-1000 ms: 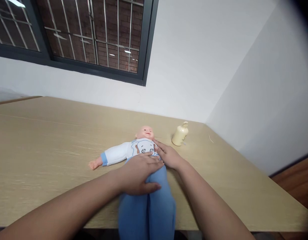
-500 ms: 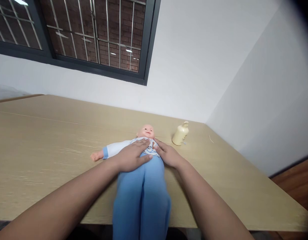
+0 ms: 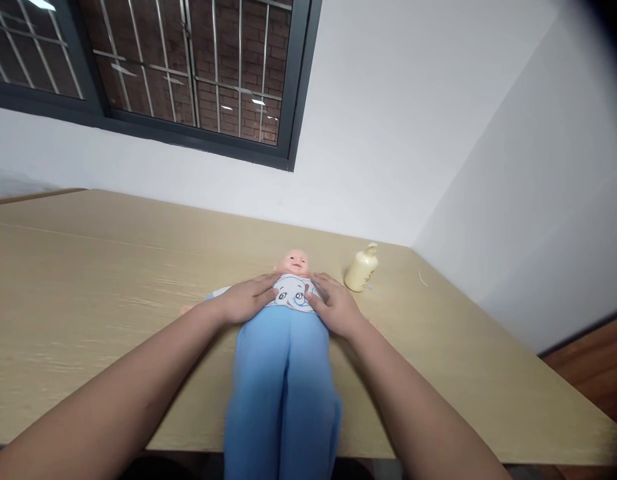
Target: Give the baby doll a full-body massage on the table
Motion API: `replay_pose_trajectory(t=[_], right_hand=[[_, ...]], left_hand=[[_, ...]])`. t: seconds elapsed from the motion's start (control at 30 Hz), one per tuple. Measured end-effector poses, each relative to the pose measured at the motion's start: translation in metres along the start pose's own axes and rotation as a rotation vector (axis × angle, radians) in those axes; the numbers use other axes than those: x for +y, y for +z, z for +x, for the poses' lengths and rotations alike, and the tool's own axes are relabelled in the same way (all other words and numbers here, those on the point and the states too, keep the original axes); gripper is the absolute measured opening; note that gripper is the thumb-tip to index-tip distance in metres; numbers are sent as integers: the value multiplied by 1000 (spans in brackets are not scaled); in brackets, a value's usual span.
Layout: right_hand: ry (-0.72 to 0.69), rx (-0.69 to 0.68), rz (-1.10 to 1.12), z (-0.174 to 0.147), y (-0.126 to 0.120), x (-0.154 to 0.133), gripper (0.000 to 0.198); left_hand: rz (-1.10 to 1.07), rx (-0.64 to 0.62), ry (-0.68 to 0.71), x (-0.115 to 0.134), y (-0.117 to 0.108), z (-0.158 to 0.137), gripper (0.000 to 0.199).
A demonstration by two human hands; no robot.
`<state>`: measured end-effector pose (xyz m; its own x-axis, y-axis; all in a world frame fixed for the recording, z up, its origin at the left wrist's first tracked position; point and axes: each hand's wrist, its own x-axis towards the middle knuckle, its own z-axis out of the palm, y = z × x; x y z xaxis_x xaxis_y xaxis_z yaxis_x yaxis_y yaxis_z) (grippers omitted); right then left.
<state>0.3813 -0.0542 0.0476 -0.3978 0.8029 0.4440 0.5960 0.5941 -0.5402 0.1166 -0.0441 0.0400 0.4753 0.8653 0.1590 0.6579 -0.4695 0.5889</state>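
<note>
A baby doll (image 3: 295,262) lies on its back on the table, its head toward the wall. It wears a white top (image 3: 289,293) printed with a cartoon face and light blue trousers (image 3: 285,373), whose legs reach past the near table edge. My left hand (image 3: 248,297) rests on the left side of the doll's chest, fingers stretched out, and covers most of that sleeve. Against the other side of the chest lies my right hand (image 3: 335,305), fingers extended and thumb on the print. The doll's arm on that side is mostly hidden.
A cream pump bottle (image 3: 361,269) stands on the wooden table (image 3: 113,267), to the right of the doll's head. Farther right lies a thin pale strip (image 3: 423,278). White walls border the table at the back and right, below a barred window (image 3: 188,73).
My left hand has slid from the middle of the doll's chest to its left side, uncovering the cartoon print. My right hand stays at the right side, barely shifted.
</note>
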Motion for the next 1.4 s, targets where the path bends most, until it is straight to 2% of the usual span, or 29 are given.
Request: replay_pose_trajectory(t=[0.1,0.2,0.27,0.33,0.4,0.5,0.57,0.73,0.87,1.1,1.17,1.27,1.4], right_hand=[[-133,50,-33,-7,3,-31,52],[-307,-132,-11,-16,7,-69,61],[-370,-237,-51,-20,13,-87,74],[-350,-324,-112,-21,22,-93,89],[-269,-370,-169,-20,30,-90,100],[-125,-376,-213,-19,37,-81,107],[-80,-379,-199,-17,36,-76,107],[-9,-378,-170,-14,22,-63,101],[56,-369,-171,-14,6,-38,96],[305,-376,-83,-10,-16,2,95],[322,-368,-25,-8,-20,7,89],[256,-350,73,-7,-24,13,81],[256,-333,88,-6,-21,15,82]], left_hand=[[22,12,44,7,6,-2,61],[11,-23,142,10,14,-2,60],[15,-33,109,9,19,-2,70],[38,-30,34,8,23,-1,84],[71,-43,29,10,24,-1,83],[98,-35,120,16,22,0,59],[98,-12,159,19,21,1,50],[90,25,159,18,23,2,56],[75,24,126,16,21,1,61],[68,-15,80,8,17,4,63],[78,-12,74,5,17,5,63],[82,35,83,8,18,4,61],[136,110,170,33,21,-5,67]])
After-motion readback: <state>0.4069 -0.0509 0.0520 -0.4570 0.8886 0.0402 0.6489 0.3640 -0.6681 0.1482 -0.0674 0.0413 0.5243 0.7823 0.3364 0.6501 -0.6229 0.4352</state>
